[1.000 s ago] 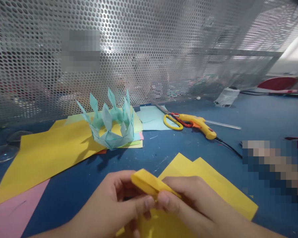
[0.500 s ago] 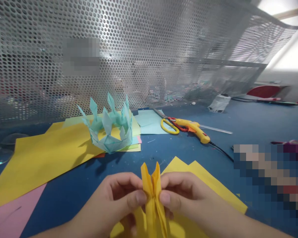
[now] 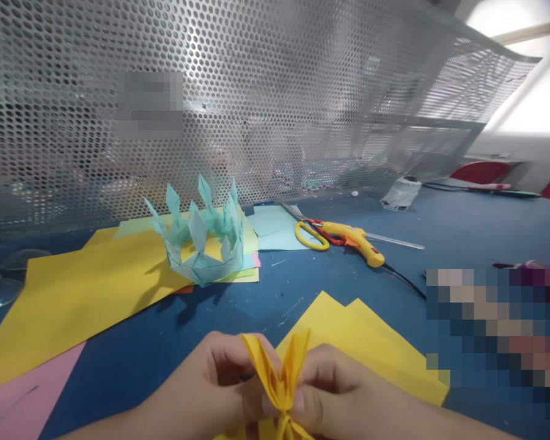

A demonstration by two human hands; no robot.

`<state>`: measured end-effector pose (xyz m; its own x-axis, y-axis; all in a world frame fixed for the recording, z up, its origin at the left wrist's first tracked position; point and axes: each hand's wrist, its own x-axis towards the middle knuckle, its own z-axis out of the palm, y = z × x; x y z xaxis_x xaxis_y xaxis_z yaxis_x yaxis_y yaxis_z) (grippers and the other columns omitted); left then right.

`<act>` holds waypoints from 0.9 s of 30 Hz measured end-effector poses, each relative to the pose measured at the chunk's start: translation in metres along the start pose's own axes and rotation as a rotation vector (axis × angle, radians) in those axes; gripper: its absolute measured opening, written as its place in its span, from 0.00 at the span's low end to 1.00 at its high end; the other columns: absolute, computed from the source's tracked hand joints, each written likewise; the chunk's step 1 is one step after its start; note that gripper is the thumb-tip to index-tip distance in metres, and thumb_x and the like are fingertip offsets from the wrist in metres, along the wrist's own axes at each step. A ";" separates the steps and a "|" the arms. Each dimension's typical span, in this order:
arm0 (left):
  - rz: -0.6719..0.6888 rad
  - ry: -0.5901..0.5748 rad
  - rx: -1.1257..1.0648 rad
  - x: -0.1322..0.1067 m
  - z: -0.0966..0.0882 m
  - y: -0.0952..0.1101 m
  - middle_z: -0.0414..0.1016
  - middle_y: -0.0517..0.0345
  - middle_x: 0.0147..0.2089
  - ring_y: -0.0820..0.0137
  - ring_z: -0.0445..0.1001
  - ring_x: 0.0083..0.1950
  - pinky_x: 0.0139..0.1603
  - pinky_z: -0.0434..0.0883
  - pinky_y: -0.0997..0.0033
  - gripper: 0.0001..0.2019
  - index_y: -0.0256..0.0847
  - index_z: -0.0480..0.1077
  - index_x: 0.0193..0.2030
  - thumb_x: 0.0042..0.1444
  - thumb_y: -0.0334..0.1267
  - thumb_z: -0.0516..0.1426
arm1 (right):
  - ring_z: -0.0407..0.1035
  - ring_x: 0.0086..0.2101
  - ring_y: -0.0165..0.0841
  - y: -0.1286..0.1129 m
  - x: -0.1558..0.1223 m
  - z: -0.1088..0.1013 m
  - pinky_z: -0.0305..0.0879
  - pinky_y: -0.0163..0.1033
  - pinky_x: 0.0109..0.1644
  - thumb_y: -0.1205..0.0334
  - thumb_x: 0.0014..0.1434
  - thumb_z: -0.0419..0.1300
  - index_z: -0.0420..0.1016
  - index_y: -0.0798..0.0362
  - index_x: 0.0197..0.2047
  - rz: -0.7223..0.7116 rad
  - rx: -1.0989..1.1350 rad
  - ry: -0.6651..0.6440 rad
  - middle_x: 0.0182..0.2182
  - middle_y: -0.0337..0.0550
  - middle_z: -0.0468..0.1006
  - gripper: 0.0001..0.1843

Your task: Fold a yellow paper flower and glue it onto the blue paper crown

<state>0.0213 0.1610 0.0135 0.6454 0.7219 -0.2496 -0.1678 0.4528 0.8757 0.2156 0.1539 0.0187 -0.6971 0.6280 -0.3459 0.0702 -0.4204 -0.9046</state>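
Note:
A folded piece of yellow paper (image 3: pixel 282 373) stands between my two hands at the bottom middle, its two pointed tips spread apart in a V. My left hand (image 3: pixel 229 379) pinches it from the left, thumb in front. From the other side my right hand (image 3: pixel 327 391) pinches it too, and the two thumbs nearly meet at its narrow middle. The lower end of the folded paper runs out of view. Beneath and behind my hands lie flat yellow sheets (image 3: pixel 362 342) on the blue table (image 3: pixel 256 311).
A light-blue paper crown (image 3: pixel 201 269) stands on yellow paper (image 3: pixel 96 281) at left, beside pink paper (image 3: pixel 32 391). Scissors (image 3: pixel 314 235) touch a yellow glue gun (image 3: pixel 357 241) with a black cord. A perforated metal screen (image 3: pixel 256 79) rises behind. A blurred patch covers the right.
Both hands have moved lower and closer together. The folded paper's tips have spread wider, and its middle is squeezed narrower between the thumbs.

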 end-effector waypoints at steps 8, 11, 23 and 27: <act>0.007 0.141 -0.039 -0.006 0.009 0.010 0.71 0.65 0.26 0.79 0.68 0.28 0.31 0.66 0.83 0.15 0.41 0.82 0.24 0.41 0.48 0.79 | 0.53 0.24 0.24 0.003 -0.002 0.004 0.50 0.31 0.26 0.20 0.49 0.63 0.68 0.51 0.31 -0.023 -0.136 0.099 0.25 0.32 0.62 0.38; 0.068 0.155 -0.084 -0.004 0.008 0.007 0.71 0.67 0.26 0.79 0.67 0.28 0.34 0.67 0.82 0.18 0.41 0.78 0.20 0.35 0.46 0.81 | 0.57 0.25 0.25 -0.004 -0.002 0.004 0.56 0.32 0.27 0.22 0.53 0.60 0.71 0.51 0.33 -0.061 -0.278 0.183 0.27 0.34 0.66 0.36; -0.012 0.207 -0.233 -0.003 -0.005 -0.004 0.84 0.62 0.35 0.71 0.80 0.36 0.40 0.74 0.73 0.17 0.43 0.76 0.32 0.49 0.48 0.76 | 0.76 0.51 0.43 -0.043 -0.011 -0.157 0.76 0.54 0.53 0.56 0.70 0.64 0.74 0.51 0.60 0.055 -1.008 1.265 0.58 0.49 0.76 0.18; -0.015 0.219 -0.250 -0.004 0.001 0.000 0.83 0.63 0.32 0.73 0.78 0.33 0.36 0.72 0.76 0.20 0.43 0.70 0.30 0.45 0.43 0.78 | 0.76 0.51 0.43 -0.037 -0.009 -0.174 0.76 0.53 0.53 0.56 0.71 0.64 0.75 0.51 0.60 0.103 -0.980 1.271 0.58 0.50 0.77 0.18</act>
<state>0.0193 0.1573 0.0150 0.4785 0.7973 -0.3679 -0.3551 0.5589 0.7494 0.3437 0.2773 0.0119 0.3197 0.9451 0.0671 0.8328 -0.2465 -0.4956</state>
